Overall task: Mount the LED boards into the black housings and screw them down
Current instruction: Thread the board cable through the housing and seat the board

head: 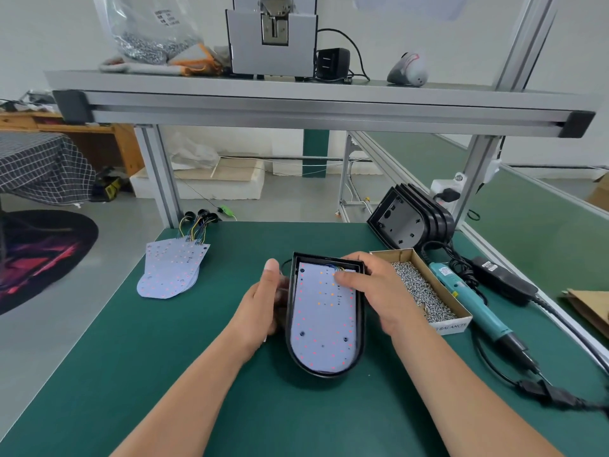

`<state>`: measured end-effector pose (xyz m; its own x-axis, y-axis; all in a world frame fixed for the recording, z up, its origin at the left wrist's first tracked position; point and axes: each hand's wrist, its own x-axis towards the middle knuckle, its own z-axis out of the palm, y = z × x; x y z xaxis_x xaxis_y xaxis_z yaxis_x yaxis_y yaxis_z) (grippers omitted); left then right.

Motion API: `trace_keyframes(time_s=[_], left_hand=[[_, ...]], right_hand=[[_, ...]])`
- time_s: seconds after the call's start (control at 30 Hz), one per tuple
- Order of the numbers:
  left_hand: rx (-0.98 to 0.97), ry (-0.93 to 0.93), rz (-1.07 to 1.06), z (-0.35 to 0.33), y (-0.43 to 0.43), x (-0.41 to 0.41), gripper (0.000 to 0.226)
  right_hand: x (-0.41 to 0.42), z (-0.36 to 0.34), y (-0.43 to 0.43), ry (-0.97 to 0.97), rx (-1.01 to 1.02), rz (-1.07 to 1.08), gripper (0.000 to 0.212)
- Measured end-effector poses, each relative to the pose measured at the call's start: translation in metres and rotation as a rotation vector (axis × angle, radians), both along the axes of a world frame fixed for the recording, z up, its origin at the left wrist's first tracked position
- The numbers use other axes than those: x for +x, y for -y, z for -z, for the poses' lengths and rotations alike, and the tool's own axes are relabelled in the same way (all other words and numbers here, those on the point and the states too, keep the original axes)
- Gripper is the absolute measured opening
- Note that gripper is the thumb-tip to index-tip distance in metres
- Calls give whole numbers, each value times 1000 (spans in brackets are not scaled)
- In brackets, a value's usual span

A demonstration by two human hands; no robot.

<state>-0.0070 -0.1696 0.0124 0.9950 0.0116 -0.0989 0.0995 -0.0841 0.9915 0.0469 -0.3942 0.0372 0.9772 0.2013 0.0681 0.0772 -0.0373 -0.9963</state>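
Centre frame, the black housing [326, 374] lies with its long axis near-to-far and its rounded end nearest, the LED board [324, 324] inside. The left hand [263, 301] grips its left wall. The right hand [372, 291] seemingly pinches the far-right corner, thumb on the board. Farther left lie spare boards [171, 272].

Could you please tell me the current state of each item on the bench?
LED board: lying inside black housing
left hand: grips housing's left side
right hand: thumb on board, fingers at top rim
spare boards: stacked, loose
empty housings: nested, on edge
screw box: open, holding screws
screwdriver: lying unheld
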Motion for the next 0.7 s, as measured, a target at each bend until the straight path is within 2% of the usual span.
trace_keyframes(time_s=[0.07, 0.2, 0.33, 0.37, 0.43, 0.47, 0.5, 0.53, 0.63, 0.7], left_hand=[[124, 58, -65, 5, -4, 3, 88], [242, 96, 11, 6, -9, -5, 74], [492, 130, -36, 4, -3, -4, 68], [540, 130, -46, 3, -1, -3, 62], [612, 123, -54, 3, -3, -1, 33], [642, 118, -48, 1, -4, -1, 35], [650, 118, -34, 0, -6, -1, 48], [650, 110, -15, 0, -7, 0, 50], [650, 123, 17, 2, -6, 1, 34], [627, 131, 27, 2, -6, 1, 34]], right_hand=[[0, -2, 5, -18, -14, -50, 20], [-1, -1, 5, -38, -81, -64, 20], [-1, 0, 1, -37, -303, -53, 22], [-1, 0, 2, -43, -324, -55, 20], [-2, 0, 2, -53, -369, -71, 17], [-3, 0, 1, -51, -403, -75, 16], [-3, 1, -1, -43, -444, -70, 16], [-4, 0, -3, -29, -492, -60, 16], [-6, -1, -5, 18, -618, -41, 17], [-6, -3, -3, 28, -640, -52, 19]])
